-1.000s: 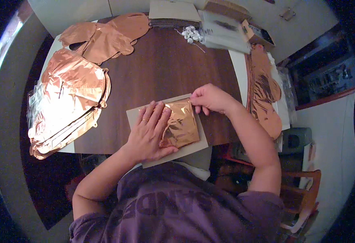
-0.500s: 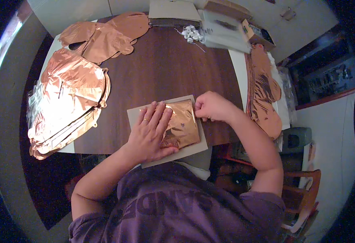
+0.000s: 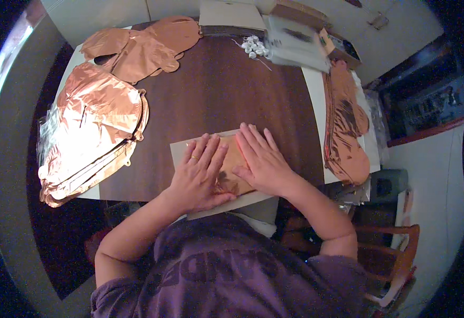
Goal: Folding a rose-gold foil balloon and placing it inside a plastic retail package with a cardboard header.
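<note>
Both of my hands lie flat on a folded, copper-coloured foil balloon near the table's front edge. Beneath the foil is a pale grey card, its borders showing around it. My left hand covers the foil's left side, fingers stretched out and a ring on one finger. Over the right side rests my right hand, palm down with its fingers spread slightly. Neither hand grips anything. Between the two hands a shiny strip of foil shows; the rest is hidden under them.
Flat copper foil balloons are piled at the left, with more foil balloons behind. A stack of boards, white ribbon coils, clear plastic bags and a small box stand at the back. Long foil pieces lie right.
My right hand was curled at the foil's right edge. It has opened and moved left onto the foil, lying flat. The left hand stays pressed in place.
</note>
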Motion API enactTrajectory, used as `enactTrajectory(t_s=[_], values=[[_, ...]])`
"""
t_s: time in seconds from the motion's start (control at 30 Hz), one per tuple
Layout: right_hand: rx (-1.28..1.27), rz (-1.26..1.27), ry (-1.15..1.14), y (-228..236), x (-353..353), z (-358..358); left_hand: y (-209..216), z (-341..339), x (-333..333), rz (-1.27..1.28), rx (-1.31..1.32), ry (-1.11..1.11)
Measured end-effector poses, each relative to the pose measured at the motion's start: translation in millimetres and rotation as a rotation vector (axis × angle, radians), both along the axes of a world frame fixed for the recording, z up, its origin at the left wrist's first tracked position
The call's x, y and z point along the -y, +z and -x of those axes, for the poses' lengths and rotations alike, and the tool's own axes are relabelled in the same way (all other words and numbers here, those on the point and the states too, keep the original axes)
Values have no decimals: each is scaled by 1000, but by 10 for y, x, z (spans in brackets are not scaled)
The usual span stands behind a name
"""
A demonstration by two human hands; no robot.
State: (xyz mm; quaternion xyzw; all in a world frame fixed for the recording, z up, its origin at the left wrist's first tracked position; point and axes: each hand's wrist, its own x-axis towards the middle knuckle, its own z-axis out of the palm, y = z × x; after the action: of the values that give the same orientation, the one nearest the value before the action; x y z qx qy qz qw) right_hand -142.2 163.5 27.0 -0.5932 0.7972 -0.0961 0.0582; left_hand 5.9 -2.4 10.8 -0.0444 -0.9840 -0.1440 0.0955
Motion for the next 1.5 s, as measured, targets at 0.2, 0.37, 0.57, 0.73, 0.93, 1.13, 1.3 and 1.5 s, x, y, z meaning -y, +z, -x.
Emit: enactTrajectory(t_s=[0.2, 0.37, 0.57, 0.73, 0.93, 1.13, 1.3, 1.5], values=[[30, -15, -28, -102, 14, -12, -73, -42, 49, -26, -18, -1], [68, -43, -56, -65, 8, -39, -87, -59, 41, -29, -33, -10], [10, -5, -46, -113, -24, -61, -92, -79, 25, -51, -24, -1], [21, 5, -58, -129, -11, -54, -63, -81, 12, 21, 4, 37], [23, 34, -87, -131, -45, -42, -77, -25, 39, 29, -25, 13], [-16, 39, -143, -205, -112, 65, -94, 189, 86, 8, -51, -53], [-23, 25, -169, -241, -147, 133, -49, 304, 122, -43, -54, -107], [-24, 41, -179, -286, -154, 132, 19, 181, 83, 105, -48, 36]])
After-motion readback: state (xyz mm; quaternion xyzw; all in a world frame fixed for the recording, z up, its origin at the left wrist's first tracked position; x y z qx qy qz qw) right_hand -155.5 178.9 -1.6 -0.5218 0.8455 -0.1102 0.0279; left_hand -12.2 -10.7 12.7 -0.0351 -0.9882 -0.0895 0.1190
